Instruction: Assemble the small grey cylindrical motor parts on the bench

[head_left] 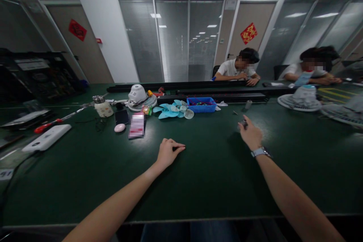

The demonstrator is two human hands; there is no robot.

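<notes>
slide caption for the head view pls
Left hand rests on green table; right hand holds a small grey part.

Dark green table [198,181], blue fan blade [173,110], blue tray [202,104], red-handled screwdriver [48,124], white fan grille [297,103]
</notes>
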